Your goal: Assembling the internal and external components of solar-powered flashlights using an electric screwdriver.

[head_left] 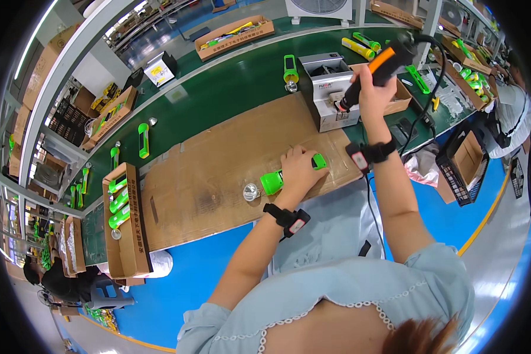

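Observation:
My left hand (pixel 300 172) is closed around a green flashlight body (pixel 271 183), pressing it against the cardboard sheet (pixel 212 156) on the bench. Just left of its wide head lies a shiny round reflector (pixel 251 192), apparently joined to it, though I cannot see how. Raised at the right, my right hand (pixel 374 97) grips a black and orange electric screwdriver (pixel 389 64) with a cable. Its tip points down at the front of a grey box-shaped machine (pixel 334 121); whether it touches is too small to tell.
A long carton (pixel 135 236) holding green flashlights stands at the bench's left end. Another flashlight (pixel 143 140) lies behind the cardboard, and one (pixel 290 71) beside the machine. The screwdriver's black cable (pixel 439 65) loops at the right. A black crate (pixel 463 168) sits right of the bench.

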Demonstrator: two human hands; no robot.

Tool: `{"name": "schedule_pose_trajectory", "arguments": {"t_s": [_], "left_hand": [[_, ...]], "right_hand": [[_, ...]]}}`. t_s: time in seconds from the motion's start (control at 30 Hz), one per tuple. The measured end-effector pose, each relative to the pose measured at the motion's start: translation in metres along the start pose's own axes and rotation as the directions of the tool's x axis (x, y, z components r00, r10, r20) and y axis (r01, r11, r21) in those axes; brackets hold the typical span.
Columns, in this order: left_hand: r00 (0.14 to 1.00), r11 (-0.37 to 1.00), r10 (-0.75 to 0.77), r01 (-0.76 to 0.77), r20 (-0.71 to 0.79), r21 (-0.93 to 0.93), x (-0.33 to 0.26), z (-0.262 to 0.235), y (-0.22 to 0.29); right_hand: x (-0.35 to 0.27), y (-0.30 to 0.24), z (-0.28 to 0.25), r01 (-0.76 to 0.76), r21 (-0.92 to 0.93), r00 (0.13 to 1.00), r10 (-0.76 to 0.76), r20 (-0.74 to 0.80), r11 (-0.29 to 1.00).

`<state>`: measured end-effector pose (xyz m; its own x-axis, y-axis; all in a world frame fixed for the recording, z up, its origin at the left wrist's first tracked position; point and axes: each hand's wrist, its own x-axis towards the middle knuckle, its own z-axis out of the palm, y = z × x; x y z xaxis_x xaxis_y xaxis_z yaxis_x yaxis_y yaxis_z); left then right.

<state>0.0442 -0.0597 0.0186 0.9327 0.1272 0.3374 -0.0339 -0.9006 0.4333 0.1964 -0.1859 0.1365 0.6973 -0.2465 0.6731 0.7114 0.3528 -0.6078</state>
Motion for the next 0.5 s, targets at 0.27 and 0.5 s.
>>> {"name": "schedule_pose_trajectory", "arguments": {"t_s": [0.27, 0.5], "left_hand": [[0.998, 0.999, 0.001, 0.001, -0.060, 0.035, -0.002, -0.001, 0.003], [0.914, 0.972, 0.076, -0.156, -0.398, -0.174, -0.053, -0.062, -0.022]], "right_hand": [[0.022, 0.031, 0.013, -0.016, -0.253, 0.990, 0.052, 0.133, 0.967], [0.000, 0.000, 0.010, -0.413, -0.054, 0.860, 0.408, 0.307, 0.909]]}}
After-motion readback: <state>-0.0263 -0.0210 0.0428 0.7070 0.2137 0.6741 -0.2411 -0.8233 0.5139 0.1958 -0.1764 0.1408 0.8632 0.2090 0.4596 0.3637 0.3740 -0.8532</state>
